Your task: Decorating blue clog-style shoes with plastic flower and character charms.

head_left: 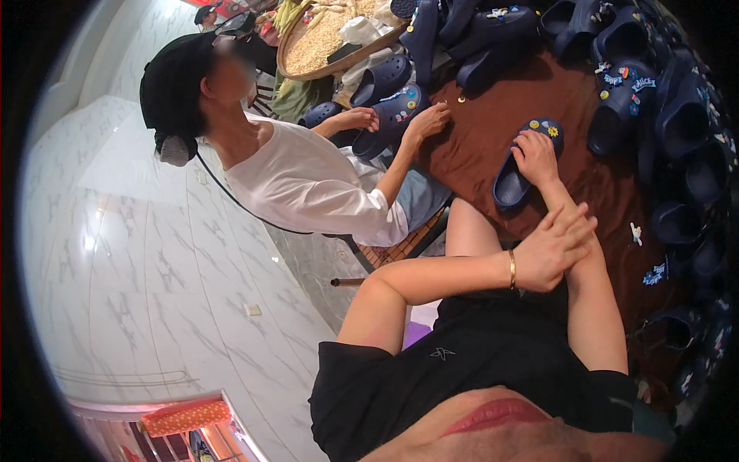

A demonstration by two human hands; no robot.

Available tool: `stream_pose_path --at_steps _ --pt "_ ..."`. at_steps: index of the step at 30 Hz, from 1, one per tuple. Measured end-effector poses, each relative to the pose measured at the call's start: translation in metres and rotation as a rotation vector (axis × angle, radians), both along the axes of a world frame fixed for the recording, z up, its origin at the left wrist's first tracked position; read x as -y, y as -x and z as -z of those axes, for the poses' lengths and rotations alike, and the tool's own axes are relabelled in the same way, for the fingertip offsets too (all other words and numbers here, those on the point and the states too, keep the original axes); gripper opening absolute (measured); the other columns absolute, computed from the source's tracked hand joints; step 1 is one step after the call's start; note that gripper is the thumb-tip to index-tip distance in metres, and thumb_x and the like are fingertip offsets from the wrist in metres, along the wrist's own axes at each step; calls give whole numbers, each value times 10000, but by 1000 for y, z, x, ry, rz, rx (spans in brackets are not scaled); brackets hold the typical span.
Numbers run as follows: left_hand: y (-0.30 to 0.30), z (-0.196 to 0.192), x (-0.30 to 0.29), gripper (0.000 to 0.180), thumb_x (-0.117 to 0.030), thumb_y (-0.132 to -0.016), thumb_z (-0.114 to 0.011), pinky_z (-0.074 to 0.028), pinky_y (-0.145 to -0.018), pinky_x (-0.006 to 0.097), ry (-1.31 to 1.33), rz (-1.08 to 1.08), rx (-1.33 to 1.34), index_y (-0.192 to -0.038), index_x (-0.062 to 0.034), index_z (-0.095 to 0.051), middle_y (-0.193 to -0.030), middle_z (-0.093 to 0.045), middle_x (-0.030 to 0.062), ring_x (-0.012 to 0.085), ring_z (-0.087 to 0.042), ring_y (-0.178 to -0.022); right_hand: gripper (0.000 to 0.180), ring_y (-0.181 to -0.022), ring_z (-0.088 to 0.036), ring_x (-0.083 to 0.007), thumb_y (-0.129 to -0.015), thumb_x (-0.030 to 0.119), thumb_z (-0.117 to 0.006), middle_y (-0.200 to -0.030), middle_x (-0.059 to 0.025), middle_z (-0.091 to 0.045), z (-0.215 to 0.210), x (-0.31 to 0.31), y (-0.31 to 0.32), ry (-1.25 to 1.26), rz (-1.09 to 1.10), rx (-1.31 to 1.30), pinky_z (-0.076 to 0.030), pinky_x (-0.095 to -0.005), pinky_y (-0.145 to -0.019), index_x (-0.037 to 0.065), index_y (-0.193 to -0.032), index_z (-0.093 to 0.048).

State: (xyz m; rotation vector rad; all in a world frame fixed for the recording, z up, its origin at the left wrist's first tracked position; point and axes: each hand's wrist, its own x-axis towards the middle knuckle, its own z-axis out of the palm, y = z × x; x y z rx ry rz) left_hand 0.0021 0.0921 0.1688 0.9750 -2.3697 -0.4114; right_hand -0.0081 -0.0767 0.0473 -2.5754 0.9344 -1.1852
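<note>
On the brown cloth lies a navy clog (511, 187), with a yellow flower charm and other small charms on its toe. My right hand (536, 158) grips this clog over its upper, fingers bent; what the fingertips touch is partly hidden. Across my right forearm rests my left hand (554, 248), its fingers stretched out and holding nothing. A gold bracelet (513, 269) circles my left wrist. To the right on the cloth are a loose white charm (636, 234) and several blue letter-shaped charms (655, 274).
Many navy clogs (616, 123) with charms are heaped along the far and right edges of the brown cloth (477, 138). At my left a seated person (308, 169) in white holds another charmed clog (396, 115). A round basket (289, 65) of pale kernels stands beyond.
</note>
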Motion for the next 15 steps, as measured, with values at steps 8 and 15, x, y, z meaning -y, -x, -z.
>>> stream_pose_path --at_steps 8,15 --pt "1 33 47 449 -155 -615 -626 -134 -1018 544 191 -165 211 -1060 -117 -588 -1335 -318 183 358 -183 -1288 158 -924 -530 -270 -724 162 -603 -944 -97 -568 6 5 4 15 14 17 -388 -394 -832 61 -837 -561" --pt "4 29 40 510 -159 -580 -653 -146 -1017 544 95 -163 200 -1079 -82 -583 -1335 -318 178 370 -177 -1285 162 -912 -531 -267 -712 157 -610 -925 -91 -564 4 4 6 12 12 26 -391 -384 -818 60 -832 -561"
